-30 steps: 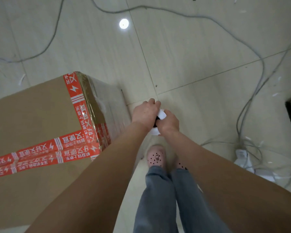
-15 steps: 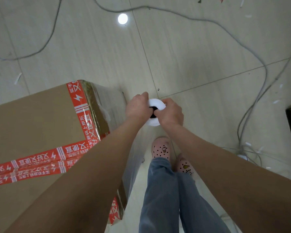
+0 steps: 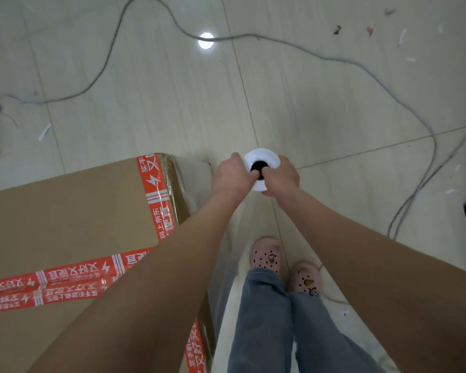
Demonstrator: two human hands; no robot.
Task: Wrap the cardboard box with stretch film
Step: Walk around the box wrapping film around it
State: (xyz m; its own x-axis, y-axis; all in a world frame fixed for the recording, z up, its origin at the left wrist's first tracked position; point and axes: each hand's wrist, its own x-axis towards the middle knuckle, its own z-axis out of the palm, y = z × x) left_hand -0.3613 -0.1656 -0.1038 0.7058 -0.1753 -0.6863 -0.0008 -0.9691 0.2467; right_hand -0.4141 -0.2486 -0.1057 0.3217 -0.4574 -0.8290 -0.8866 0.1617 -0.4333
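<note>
I am gripping the stretch film roll [image 3: 261,168] upright with both hands, seen end-on from above: my left hand [image 3: 233,175] is clasping its left side and my right hand [image 3: 281,176] its right side, with a thumb hooked at the dark core, probably so the roll can spin as film pays out. The cardboard box [image 3: 70,224] is sitting on the floor [image 3: 320,109] to my left, near the roll. Clear film [image 3: 226,254] is running from the roll toward the box's right face, likely kept taut for a tight layer. The box's left and near parts are cut off, my forearms are covering its corner, and the film's edges are hard to trace.
</note>
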